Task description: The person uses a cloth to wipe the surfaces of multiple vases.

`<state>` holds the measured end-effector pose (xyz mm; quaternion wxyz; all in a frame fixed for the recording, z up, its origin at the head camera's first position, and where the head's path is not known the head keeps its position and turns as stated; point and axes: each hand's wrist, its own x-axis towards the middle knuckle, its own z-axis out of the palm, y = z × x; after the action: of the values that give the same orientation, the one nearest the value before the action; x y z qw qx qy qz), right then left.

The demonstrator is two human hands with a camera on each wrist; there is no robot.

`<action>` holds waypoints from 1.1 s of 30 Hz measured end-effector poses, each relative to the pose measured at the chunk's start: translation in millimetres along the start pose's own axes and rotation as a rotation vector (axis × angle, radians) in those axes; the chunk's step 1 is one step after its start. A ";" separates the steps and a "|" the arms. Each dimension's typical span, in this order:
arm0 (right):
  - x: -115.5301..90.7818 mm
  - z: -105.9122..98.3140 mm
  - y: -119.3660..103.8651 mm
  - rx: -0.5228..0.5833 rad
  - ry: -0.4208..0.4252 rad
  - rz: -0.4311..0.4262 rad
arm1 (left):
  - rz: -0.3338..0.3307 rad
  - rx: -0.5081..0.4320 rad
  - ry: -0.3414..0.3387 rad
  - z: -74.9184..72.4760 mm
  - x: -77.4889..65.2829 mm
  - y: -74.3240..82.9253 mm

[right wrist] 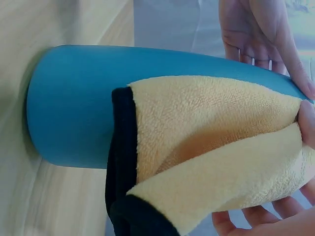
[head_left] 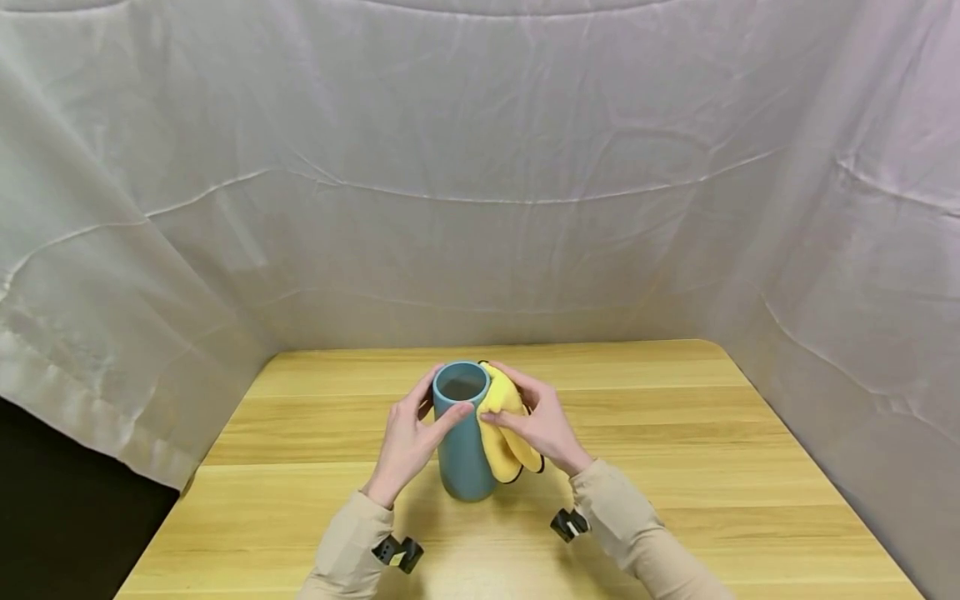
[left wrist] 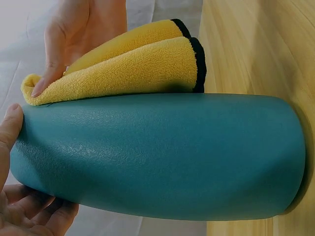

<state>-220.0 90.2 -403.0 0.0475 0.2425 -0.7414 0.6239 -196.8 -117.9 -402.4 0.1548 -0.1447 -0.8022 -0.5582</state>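
Observation:
A tall blue-green vase (head_left: 465, 462) stands upright on the wooden table, its round mouth facing up. My left hand (head_left: 405, 437) grips it near the top, thumb on the near side by the rim and fingers round the far left. On the right side, my right hand (head_left: 547, 421) pinches a yellow plush cloth (head_left: 495, 450) with black edging between thumb and fingers. The folded cloth (left wrist: 138, 69) hangs down along the vase wall in the left wrist view. In the right wrist view it covers part of the vase (right wrist: 78, 103).
The light wooden table (head_left: 300, 500) reaches back to a grey-white cloth curtain (head_left: 480, 250), which also hangs at both sides. A dark area (head_left: 67, 500) shows beyond the table's left edge. Small black cameras are strapped to both wrists.

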 end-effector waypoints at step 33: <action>-23.8 0.5 61.9 -0.037 -0.148 0.109 | -0.010 0.008 0.011 0.7 -0.8 -1.3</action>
<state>-224.9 103.3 -467.8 -0.0371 0.2463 -0.7665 0.5919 -196.7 -117.7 -404.1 0.1572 -0.1369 -0.8041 -0.5567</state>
